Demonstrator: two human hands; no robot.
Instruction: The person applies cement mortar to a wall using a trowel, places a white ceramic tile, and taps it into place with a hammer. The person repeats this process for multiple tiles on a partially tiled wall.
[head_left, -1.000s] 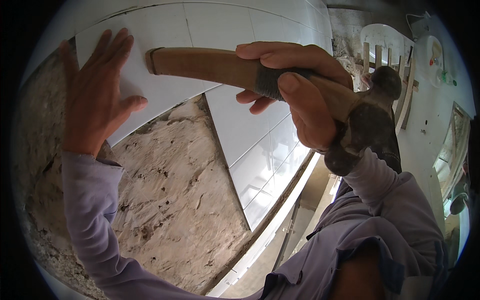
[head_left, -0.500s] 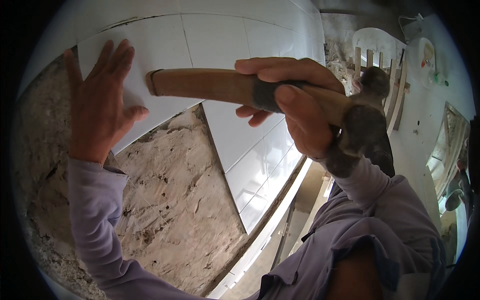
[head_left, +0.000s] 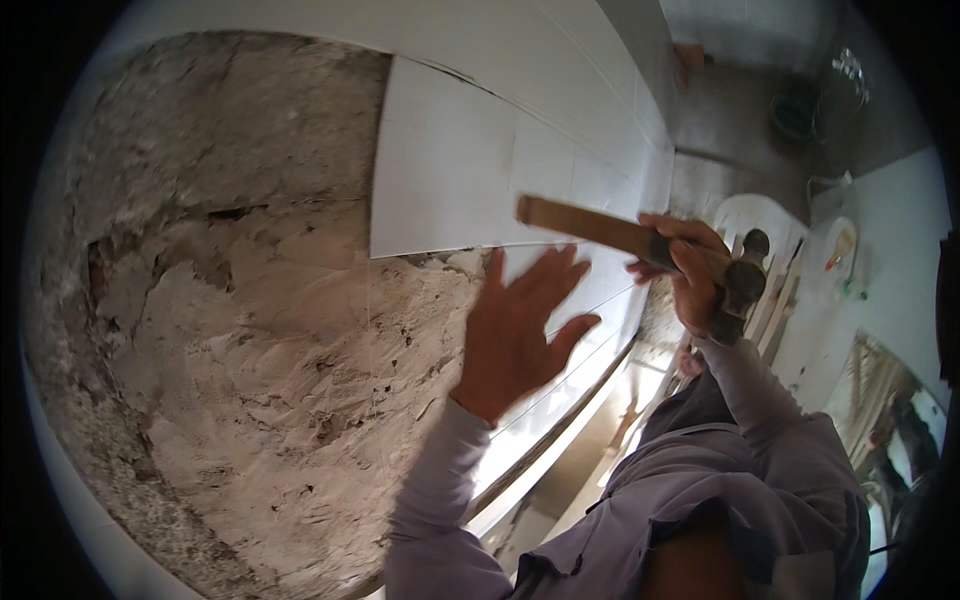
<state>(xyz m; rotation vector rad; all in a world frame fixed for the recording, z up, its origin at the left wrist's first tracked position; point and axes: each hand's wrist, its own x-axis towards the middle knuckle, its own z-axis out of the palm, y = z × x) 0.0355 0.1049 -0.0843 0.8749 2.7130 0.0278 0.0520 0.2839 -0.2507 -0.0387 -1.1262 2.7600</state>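
Observation:
My right hand (head_left: pixel 692 268) grips a hammer (head_left: pixel 590 225) close to its dark rounded head. The wooden handle, with a dark band wrapped round it, points left toward the wall. Below the handle's end, my left hand (head_left: pixel 520 345) is held up with its fingers spread and nothing in it. Behind its fingertips runs the lower edge of the white wall tiles. One large white tile (head_left: pixel 440 165) borders the bare wall, which is coated with rough brown mortar (head_left: pixel 280 340). Whether the left fingertips touch anything cannot be made out.
Old rough plaster (head_left: pixel 240 120) lies exposed at the upper left. Wooden slats (head_left: pixel 780 305) and a white rounded panel (head_left: pixel 745 212) stand beyond the hammer head. At the right are a white wall (head_left: pixel 900 260) and a mirror-like panel (head_left: pixel 865 385). A ledge (head_left: pixel 555 445) runs below the tiles.
My left hand has come off the tile and moved right and down in the view. The view has shifted, showing more bare wall. The hammer stays in my right hand, now farther off.

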